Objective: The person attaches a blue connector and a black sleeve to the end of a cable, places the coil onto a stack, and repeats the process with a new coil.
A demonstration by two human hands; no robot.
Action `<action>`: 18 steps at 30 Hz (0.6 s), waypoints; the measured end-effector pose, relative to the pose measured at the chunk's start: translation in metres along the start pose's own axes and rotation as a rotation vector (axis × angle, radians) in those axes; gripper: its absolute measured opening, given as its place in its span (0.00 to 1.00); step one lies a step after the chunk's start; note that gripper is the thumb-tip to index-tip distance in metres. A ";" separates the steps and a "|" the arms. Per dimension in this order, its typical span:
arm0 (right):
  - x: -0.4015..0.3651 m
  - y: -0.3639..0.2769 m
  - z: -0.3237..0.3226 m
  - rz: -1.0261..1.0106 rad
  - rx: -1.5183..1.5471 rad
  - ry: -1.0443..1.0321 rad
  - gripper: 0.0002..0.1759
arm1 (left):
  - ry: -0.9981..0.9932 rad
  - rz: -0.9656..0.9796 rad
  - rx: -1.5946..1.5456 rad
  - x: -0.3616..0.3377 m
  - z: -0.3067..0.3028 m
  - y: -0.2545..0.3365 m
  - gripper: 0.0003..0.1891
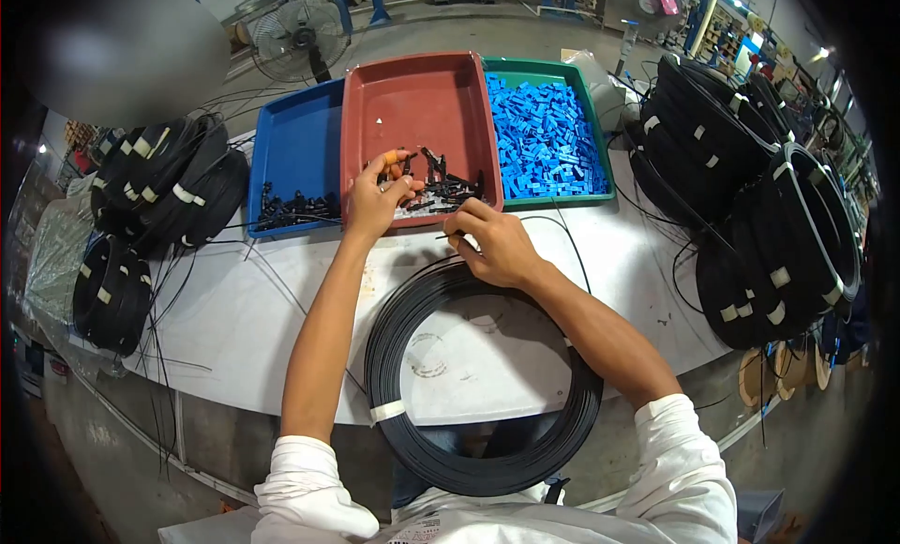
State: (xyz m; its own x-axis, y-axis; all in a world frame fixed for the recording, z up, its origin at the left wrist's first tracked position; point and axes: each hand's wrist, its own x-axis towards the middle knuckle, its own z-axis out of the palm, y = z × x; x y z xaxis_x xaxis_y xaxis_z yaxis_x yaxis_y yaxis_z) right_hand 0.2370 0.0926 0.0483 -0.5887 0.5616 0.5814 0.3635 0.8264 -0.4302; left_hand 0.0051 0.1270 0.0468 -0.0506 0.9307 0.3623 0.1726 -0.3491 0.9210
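A person's left hand (375,202) reaches into the red tray (412,94) at the tabletop's (234,310) far edge. Its orange-tipped fingers (390,159) are pinched shut among black clips (448,190); whether the grip holds one cannot be told. The right hand (492,246), just outside that tray's near rim, pinches a thin cable end (441,236). A black coil (412,441) overhangs the near edge. A blue tray (295,136) and a green tray (534,66) flank the red one, and more coils (750,216) crowd the right edge.
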 end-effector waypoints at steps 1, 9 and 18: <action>0.000 0.002 0.000 -0.021 -0.008 0.030 0.06 | 0.022 -0.001 -0.072 -0.010 0.000 0.006 0.18; 0.008 -0.012 -0.003 0.016 -0.021 0.000 0.06 | 0.031 -0.010 -0.175 -0.090 -0.002 0.038 0.19; -0.001 -0.040 -0.016 -0.052 0.167 -0.160 0.06 | -0.104 -0.034 -0.216 -0.140 0.004 0.055 0.20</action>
State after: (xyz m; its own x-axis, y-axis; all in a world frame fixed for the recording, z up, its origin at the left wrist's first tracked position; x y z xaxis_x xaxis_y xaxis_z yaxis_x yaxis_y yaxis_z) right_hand 0.2349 0.0597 0.0761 -0.7155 0.4936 0.4943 0.2128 0.8280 -0.5188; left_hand 0.0251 -0.0224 0.0458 0.0505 0.9446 0.3244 -0.0422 -0.3225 0.9456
